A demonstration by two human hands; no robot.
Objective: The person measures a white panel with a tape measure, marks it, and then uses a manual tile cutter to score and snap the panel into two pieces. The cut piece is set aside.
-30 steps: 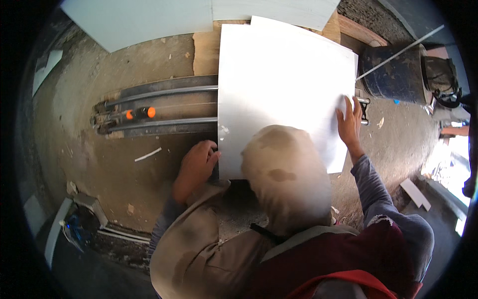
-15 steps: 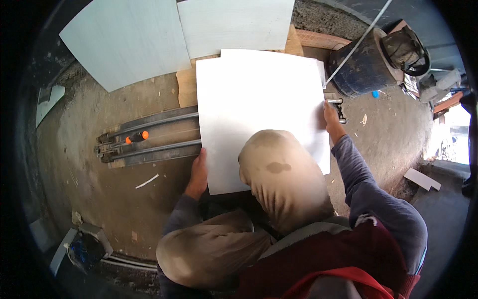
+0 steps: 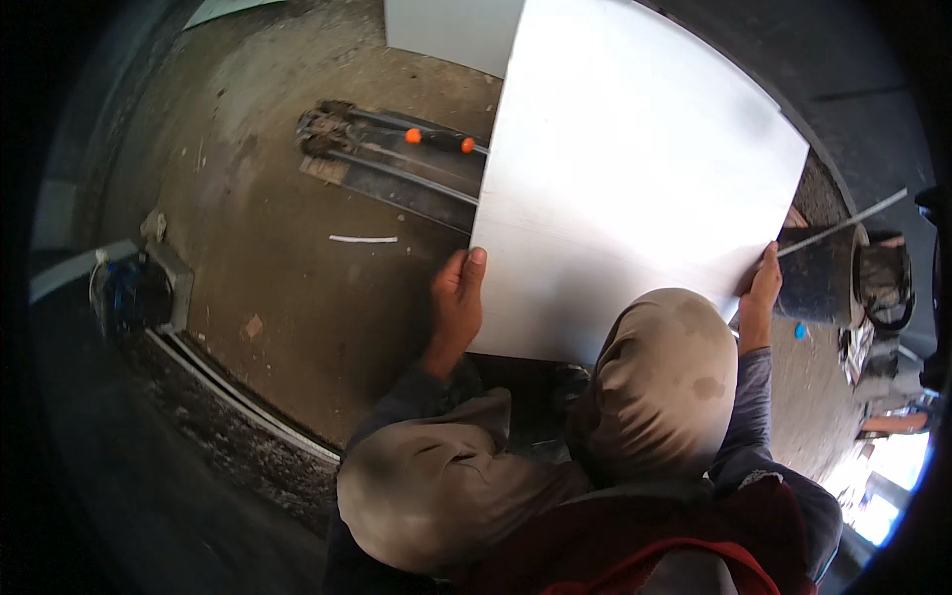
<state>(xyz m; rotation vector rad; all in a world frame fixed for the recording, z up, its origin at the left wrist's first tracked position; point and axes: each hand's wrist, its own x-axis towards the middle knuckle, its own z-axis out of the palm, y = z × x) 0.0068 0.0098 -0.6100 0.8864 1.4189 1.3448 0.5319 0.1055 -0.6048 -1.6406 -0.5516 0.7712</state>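
Observation:
A large white rectangular tile (image 3: pixel 635 188) is held up in front of me, covering much of the middle. My left hand (image 3: pixel 458 309) grips its left edge near the lower corner, thumb on the face. At the opposite edge my right hand (image 3: pixel 762 293) is closed on the tile, its fingers partly hidden. Behind and to the left lies a tile cutter (image 3: pixel 416 184) with two metal rails; the tile hides its right part. A black piece with orange ends (image 3: pixel 441 141) rests across the rails. My raised knee (image 3: pixel 669 382) is just below the tile.
Another pale panel (image 3: pixel 446 35) stands at the back. A dark bucket (image 3: pixel 818 283) stands at the right, with a thin pale strip (image 3: pixel 843 220) crossing above it. One white scrap strip (image 3: pixel 363 239) lies on the floor. Dark items (image 3: pixel 139 293) sit by the left ledge.
The tile has come up closer and tilted, with both hands still on its edges. My view has turned, shifting the cutter and bucket in the picture.

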